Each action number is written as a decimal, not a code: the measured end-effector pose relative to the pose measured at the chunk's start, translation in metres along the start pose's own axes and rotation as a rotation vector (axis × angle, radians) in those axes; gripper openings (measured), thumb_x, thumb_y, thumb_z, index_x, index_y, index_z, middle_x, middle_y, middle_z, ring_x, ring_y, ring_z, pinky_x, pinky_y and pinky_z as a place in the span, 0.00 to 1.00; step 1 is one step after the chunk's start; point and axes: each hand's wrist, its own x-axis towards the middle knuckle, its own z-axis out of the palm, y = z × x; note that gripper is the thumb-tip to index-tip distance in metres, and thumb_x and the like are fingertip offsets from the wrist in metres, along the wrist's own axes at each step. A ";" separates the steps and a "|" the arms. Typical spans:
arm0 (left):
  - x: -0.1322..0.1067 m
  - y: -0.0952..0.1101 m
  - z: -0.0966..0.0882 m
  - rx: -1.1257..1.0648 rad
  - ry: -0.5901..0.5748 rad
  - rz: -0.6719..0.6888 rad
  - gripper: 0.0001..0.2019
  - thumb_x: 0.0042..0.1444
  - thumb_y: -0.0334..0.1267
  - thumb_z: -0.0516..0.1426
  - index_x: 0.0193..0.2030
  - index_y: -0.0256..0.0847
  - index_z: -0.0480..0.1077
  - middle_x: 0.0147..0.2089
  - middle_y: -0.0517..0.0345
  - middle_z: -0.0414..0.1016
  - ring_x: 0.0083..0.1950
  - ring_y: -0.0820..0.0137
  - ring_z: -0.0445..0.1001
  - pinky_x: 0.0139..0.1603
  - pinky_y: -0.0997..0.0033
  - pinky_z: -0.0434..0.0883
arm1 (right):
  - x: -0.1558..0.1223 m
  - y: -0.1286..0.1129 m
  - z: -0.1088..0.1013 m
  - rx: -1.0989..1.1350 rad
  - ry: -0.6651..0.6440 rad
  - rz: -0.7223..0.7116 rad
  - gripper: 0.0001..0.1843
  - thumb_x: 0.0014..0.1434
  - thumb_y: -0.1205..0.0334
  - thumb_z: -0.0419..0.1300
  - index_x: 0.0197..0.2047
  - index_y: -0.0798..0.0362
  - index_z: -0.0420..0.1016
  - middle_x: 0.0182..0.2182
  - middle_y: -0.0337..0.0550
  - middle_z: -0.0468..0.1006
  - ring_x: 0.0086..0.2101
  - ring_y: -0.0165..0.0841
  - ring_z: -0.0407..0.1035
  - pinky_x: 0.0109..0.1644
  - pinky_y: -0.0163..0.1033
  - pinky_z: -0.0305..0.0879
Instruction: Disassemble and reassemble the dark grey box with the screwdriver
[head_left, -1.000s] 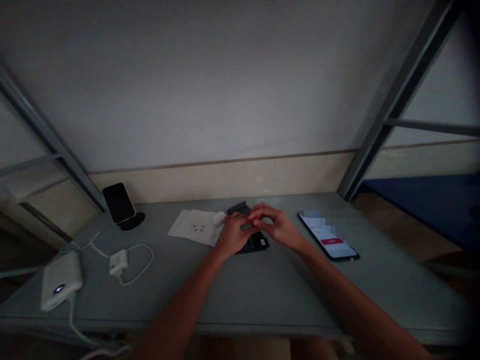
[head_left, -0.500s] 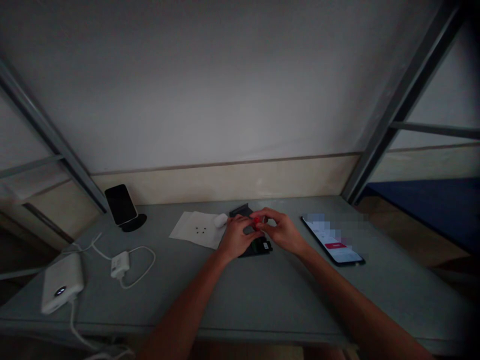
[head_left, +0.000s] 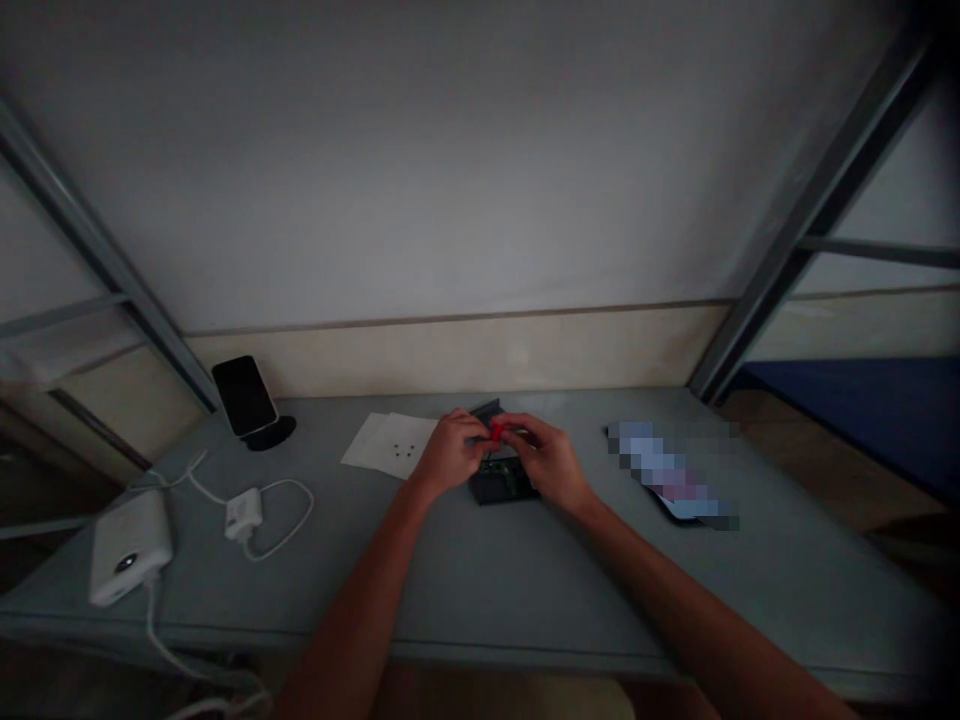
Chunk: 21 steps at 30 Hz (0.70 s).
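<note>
My left hand [head_left: 448,455] and my right hand [head_left: 544,460] meet over a dark flat device with a green circuit board [head_left: 501,482] lying on the grey table [head_left: 480,580]. Both hands have their fingers curled together in a pinch around a small red object [head_left: 496,432] held between their tips, just above the device. What the red object is I cannot make out. A white sheet of paper [head_left: 386,445] with three tiny dark specks lies just left of my left hand.
A black phone on a round stand [head_left: 246,400] leans at the back left. A white power bank [head_left: 129,545] and a white plug with cable [head_left: 247,512] lie at the left. A lit phone [head_left: 679,480] lies to the right. Metal frame bars rise on both sides.
My left hand has shifted left and back, now covering the small white thing by the paper. The red object now shows between both hands' fingertips. The view has tilted slightly.
</note>
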 end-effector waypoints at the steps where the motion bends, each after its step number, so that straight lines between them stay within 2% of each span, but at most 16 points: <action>1: 0.000 -0.001 0.001 -0.009 -0.006 0.008 0.05 0.58 0.31 0.62 0.32 0.40 0.79 0.37 0.54 0.82 0.42 0.65 0.74 0.52 0.61 0.67 | 0.000 0.002 0.000 0.000 0.007 0.002 0.12 0.63 0.57 0.61 0.47 0.47 0.81 0.45 0.43 0.83 0.46 0.38 0.77 0.52 0.45 0.73; 13: 0.000 -0.003 0.004 -0.027 -0.002 -0.016 0.04 0.57 0.30 0.63 0.33 0.40 0.80 0.37 0.54 0.82 0.42 0.65 0.75 0.50 0.63 0.67 | 0.000 0.004 0.001 -0.022 0.017 0.005 0.11 0.63 0.59 0.60 0.48 0.46 0.80 0.45 0.43 0.82 0.46 0.39 0.76 0.50 0.44 0.73; 21: -0.001 -0.002 -0.001 -0.033 0.003 -0.036 0.03 0.57 0.33 0.64 0.35 0.39 0.80 0.37 0.53 0.81 0.41 0.65 0.74 0.48 0.65 0.68 | 0.001 0.000 0.005 -0.027 -0.004 -0.028 0.10 0.62 0.58 0.62 0.46 0.48 0.79 0.43 0.44 0.81 0.45 0.38 0.76 0.49 0.44 0.74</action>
